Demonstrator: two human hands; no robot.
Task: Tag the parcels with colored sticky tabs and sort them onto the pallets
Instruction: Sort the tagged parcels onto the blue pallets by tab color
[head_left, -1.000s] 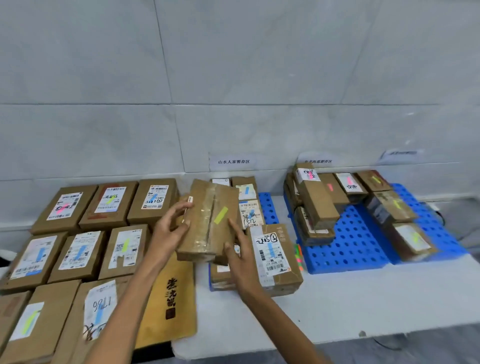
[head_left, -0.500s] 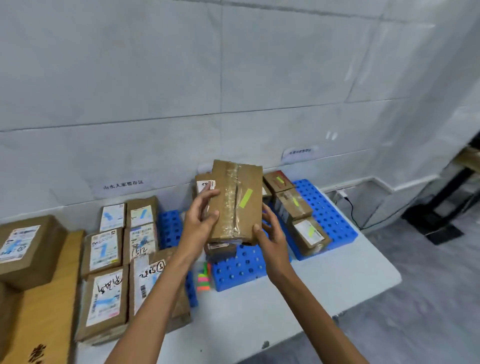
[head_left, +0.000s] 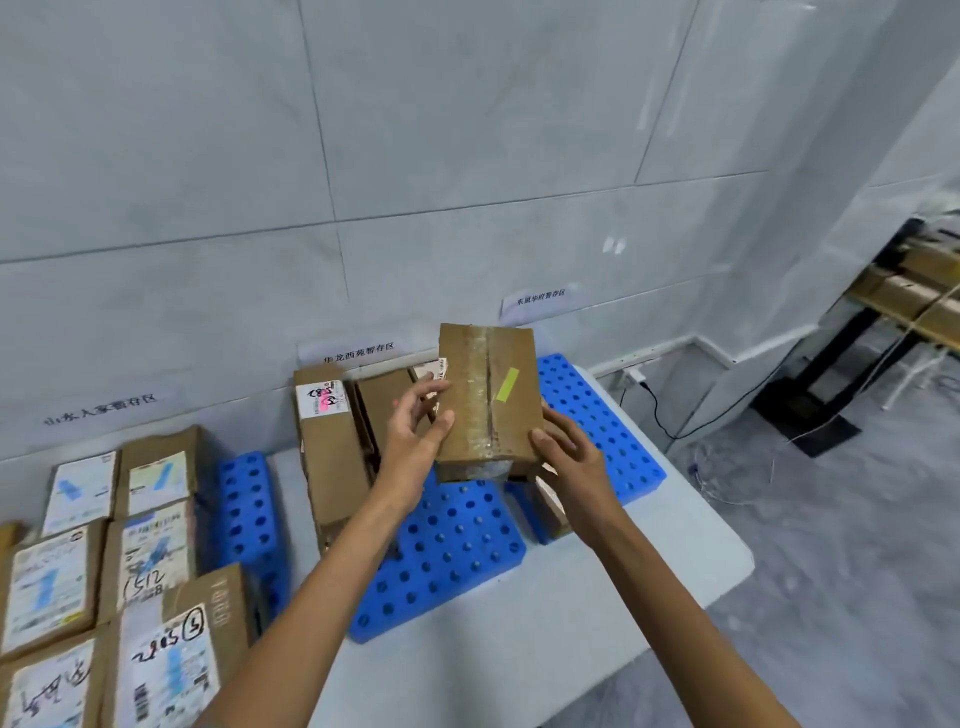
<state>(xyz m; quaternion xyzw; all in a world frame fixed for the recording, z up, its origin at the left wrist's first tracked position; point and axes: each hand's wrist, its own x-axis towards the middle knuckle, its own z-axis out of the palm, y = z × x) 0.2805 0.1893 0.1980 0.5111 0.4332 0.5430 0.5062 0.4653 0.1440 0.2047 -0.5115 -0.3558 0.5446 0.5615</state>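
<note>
I hold a brown cardboard parcel (head_left: 488, 397) with clear tape down its middle and a yellow-green sticky tab (head_left: 507, 384) on its top. My left hand (head_left: 415, 441) grips its left edge and my right hand (head_left: 569, 462) supports its lower right corner. The parcel hangs tilted above the gap between the middle blue pallet (head_left: 441, 545) and the right blue pallet (head_left: 597, 415). Parcels with pink tabs (head_left: 324, 405) stand on the middle pallet. Parcels on the right pallet are mostly hidden behind the held one.
Parcels with blue tabs (head_left: 150, 525) lie on the left blue pallet (head_left: 249, 509). All pallets rest on a white table (head_left: 545, 623) against a tiled wall with paper signs (head_left: 540, 299). Cables (head_left: 675, 415) and a dark stand (head_left: 857, 374) occupy the floor at right.
The view has swung further right and the parcel has travelled with both hands from the left piles to above the right-hand pallets. Both hands kept their hold.
</note>
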